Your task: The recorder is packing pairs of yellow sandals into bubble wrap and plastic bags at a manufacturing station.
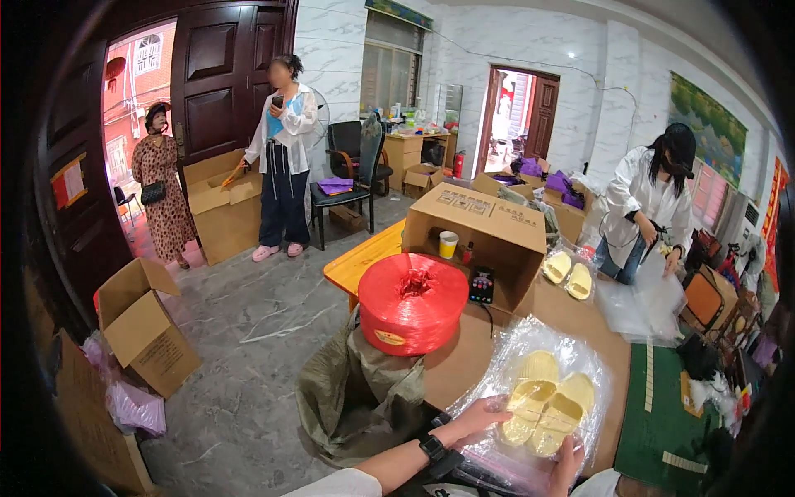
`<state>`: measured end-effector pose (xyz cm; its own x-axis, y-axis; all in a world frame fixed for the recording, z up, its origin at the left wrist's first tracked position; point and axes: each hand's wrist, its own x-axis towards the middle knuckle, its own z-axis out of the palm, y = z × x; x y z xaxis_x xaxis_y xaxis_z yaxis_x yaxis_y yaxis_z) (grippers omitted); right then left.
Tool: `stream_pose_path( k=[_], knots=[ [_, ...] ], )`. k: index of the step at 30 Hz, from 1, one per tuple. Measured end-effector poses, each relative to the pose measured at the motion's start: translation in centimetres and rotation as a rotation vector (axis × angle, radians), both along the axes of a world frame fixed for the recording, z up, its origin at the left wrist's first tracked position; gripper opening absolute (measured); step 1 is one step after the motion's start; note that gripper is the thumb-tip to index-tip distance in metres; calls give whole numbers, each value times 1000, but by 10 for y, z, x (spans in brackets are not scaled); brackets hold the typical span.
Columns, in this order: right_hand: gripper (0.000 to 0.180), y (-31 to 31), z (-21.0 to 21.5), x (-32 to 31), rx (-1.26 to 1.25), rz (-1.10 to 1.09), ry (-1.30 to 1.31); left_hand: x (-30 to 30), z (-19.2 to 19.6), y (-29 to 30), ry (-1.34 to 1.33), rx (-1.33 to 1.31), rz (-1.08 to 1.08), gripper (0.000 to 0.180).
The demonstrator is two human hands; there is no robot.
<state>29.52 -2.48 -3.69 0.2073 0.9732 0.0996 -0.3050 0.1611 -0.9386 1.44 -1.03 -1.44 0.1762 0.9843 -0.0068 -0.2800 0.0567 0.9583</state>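
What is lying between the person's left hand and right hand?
In the head view, yellow slippers in clear plastic lie between the left hand and the right hand. The hands do not touch each other.

Pale-yellow slippers (534, 398), red twine (414, 305), white-veined grey floor (257, 302)

Two pale-yellow open-backed slippers (530, 396) between four and five o'clock, two further yellow slippers (557, 267) at three, so four in all! One shiny red round plastic roll (414, 313) at six, one yellow-and-white cup (448, 245) at three, two pink clogs (265, 253) at nine!
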Motion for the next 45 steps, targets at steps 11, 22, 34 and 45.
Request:
stream_pose_path(
  k=[11, 22, 34, 45],
  knots=[
    [37, -3, 2, 0, -3, 2, -22, 1, -2, -2, -25, 5, 0, 57],
    [41, -3, 1, 1, 7, 16, -6, 0, -1, 0, -48, -27, -40, 63],
    [38, -10, 12, -7, -30, -42, -11, 1, -4, -1, -34, -18, 29, 58],
    [36, -10, 13, -7, -36, -9, 1, -3, 15, -8, 7, -29, 12, 56]
  ],
)
